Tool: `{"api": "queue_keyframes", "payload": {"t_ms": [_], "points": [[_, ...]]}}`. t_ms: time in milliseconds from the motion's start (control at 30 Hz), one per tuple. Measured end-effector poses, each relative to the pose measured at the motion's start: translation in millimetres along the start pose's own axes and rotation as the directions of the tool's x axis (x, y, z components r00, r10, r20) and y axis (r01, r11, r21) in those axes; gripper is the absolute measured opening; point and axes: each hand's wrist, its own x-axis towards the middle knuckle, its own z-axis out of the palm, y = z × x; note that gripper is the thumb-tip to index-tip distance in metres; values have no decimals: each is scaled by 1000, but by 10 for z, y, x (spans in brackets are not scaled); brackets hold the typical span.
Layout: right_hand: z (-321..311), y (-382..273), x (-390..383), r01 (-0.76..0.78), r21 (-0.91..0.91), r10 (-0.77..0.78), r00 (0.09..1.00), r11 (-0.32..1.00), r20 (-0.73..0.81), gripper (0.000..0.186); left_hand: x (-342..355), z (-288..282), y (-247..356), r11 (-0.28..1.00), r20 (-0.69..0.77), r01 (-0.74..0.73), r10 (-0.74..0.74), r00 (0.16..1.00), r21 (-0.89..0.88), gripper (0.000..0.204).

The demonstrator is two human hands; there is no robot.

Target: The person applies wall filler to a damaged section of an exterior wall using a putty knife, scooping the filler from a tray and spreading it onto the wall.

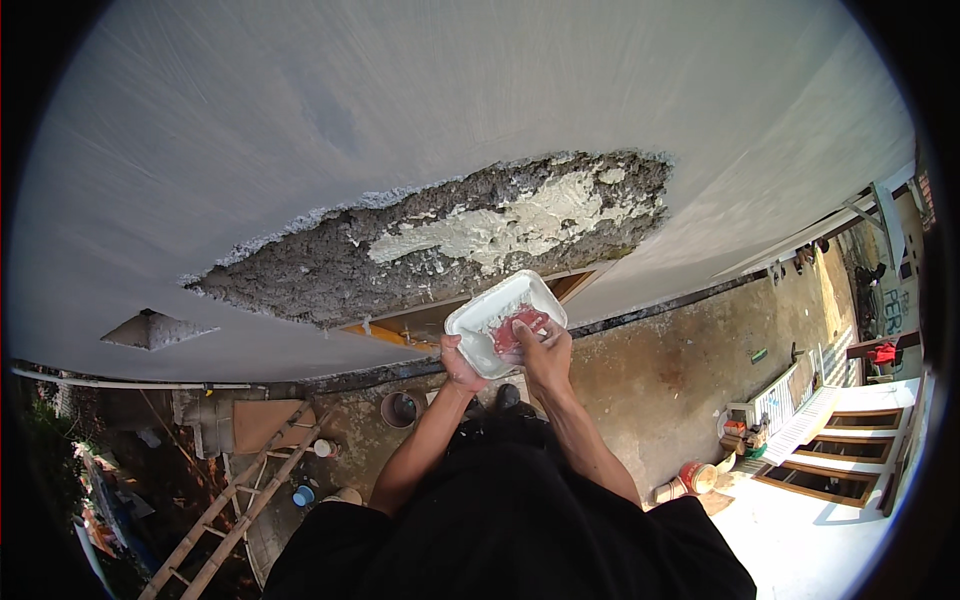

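Note:
My left hand (460,365) grips the near left corner of a white, shallow, foam-like tray (478,308), with the thumb over its rim. Some white paste (493,325) lies smeared inside the tray. My right hand (545,358) is closed on a flat pinkish-red scraper (512,330), which rests in the tray against the paste. Just beyond the tray, a grey wall (330,100) has a long rough broken patch (300,275). Thick off-white plaster (500,232) covers the middle and right of that patch.
A wooden ladder (235,510) leans at the lower left, near a blue cup (303,495) and a bucket (400,408). Below the patch is a wood-framed opening (425,325). On the right, a white bench (790,425) and a red-and-white bucket (697,477) stand on the concrete floor (640,400).

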Motion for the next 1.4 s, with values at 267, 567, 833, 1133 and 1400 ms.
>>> {"api": "queue_keyframes", "payload": {"t_ms": [267,567,833,1133,1400], "points": [[-49,-4,-58,-40,19,40,999,999,13,17,-25,36,-1,1000,-55,-22,23,998,17,88],[-150,-41,-112,-38,-4,38,999,999,10,12,-47,-24,-20,999,-120,-52,50,992,-13,83],[-295,-95,-137,-7,-58,11,998,998,67,11,-39,53,21,996,-157,-76,70,985,-36,84],[-334,-325,-253,198,-317,-185,980,927,70,18,-29,11,57,995,-115,-93,89,989,-34,87],[-463,-242,-174,13,-22,-10,993,1000,117,16,-36,90,70,995,-88,-92,88,992,-38,85]]}}
